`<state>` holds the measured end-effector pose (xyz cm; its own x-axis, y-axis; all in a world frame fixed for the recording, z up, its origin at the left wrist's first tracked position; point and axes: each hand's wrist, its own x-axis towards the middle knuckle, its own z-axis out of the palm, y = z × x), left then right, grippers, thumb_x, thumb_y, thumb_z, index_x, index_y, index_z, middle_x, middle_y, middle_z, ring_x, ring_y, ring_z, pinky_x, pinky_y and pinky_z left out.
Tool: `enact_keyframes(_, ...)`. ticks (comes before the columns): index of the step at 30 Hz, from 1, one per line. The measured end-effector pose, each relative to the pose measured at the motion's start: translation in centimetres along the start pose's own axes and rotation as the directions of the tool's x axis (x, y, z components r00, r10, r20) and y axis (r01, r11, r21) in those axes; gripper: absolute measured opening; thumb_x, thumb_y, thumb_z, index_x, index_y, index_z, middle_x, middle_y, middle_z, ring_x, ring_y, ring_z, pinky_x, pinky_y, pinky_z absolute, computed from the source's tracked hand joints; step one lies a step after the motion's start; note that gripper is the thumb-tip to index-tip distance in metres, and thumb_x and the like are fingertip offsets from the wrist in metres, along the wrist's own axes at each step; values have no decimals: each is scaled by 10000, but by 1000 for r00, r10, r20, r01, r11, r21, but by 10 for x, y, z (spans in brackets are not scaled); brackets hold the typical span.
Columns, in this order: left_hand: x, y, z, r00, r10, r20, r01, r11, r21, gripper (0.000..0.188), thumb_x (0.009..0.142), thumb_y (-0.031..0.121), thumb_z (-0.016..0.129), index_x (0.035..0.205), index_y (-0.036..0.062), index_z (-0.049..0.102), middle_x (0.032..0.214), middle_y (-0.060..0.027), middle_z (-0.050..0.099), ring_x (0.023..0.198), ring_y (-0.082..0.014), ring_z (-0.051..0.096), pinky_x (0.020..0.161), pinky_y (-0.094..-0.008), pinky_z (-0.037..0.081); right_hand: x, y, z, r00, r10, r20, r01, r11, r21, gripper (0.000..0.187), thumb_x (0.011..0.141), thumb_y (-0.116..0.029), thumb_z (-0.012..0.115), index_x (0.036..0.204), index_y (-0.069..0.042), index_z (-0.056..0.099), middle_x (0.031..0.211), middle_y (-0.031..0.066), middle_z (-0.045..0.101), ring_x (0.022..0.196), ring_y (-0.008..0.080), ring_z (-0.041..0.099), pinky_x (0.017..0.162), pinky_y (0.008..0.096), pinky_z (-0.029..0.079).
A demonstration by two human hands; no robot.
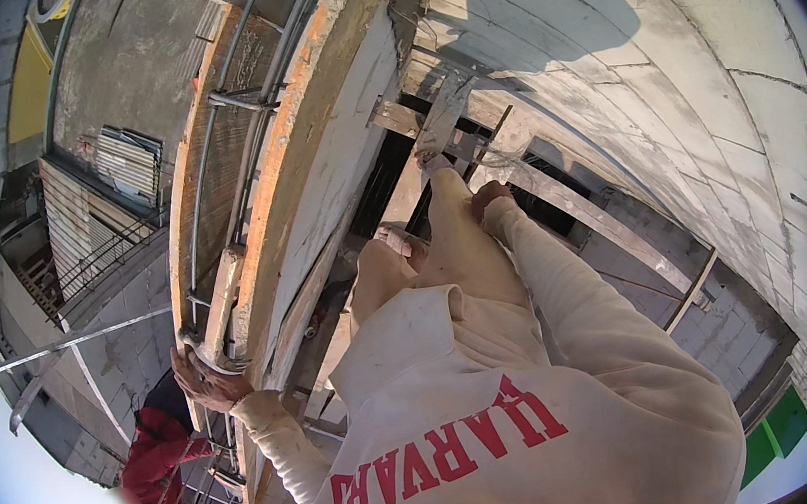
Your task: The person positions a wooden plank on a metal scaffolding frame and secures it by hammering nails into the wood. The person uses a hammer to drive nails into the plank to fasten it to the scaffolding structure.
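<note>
My left hand (210, 382) lies with its fingers stretched over the edge of a wooden formwork board (262, 204), beside a short wooden block (224, 299). Steel rebars (202, 166) run lengthwise along this formwork. My right hand (491, 198) is beside my bent knee, its fingers curled in. A thin dark rod (500, 134) slants just beyond it; whether the hand touches the rod is not clear, and the inside of the hand is hidden. My foot (434, 162) rests on a rough timber (447, 116).
A grey block wall (708, 104) rises on the right. Below are a long plank (612, 226) and dark gaps between timbers. At the lower left, a person in a red top (158, 448) works near rebars. Corrugated sheets (126, 165) lie on a lower level at left.
</note>
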<state>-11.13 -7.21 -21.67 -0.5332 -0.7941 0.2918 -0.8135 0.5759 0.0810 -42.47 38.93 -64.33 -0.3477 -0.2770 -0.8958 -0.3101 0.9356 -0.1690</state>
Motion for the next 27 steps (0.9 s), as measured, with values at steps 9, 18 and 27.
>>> enact_keyframes(9, -128, -14, 132, 581, -510, 635, 782, 565, -262, 667, 1057, 528, 479, 1470, 6, 532, 1406, -197, 632, 1205, -339, 666, 1055, -458, 544, 102, 18, 48, 895, 430, 117, -398, 654, 643, 513, 932, -432, 654, 1188, 0, 758, 1229, 260, 731, 1195, 374, 703, 994, 454, 577)
enact_keyframes(18, -516, 141, 666, -184, -118, 976, 796, -601, 77, 674, 1024, 622, 468, 1407, 79, 581, 1404, -137, 638, 1241, -321, 644, 1094, -483, 519, 323, 51, 100, 803, 596, -29, -460, 649, 606, 333, 902, -338, 686, 1082, -87, 810, 1160, 183, 771, 1102, 350, 747, 938, 440, 601)
enact_keyframes(27, -601, 108, 795, -148, -209, 967, 628, -775, -71, 608, 1014, 589, 500, 1365, 106, 615, 1370, -99, 657, 1227, -297, 651, 1085, -480, 528, 409, 62, 125, 754, 641, -144, -535, 726, 432, 370, 834, -322, 725, 1121, -100, 800, 1199, 158, 770, 1150, 362, 729, 933, 471, 598)
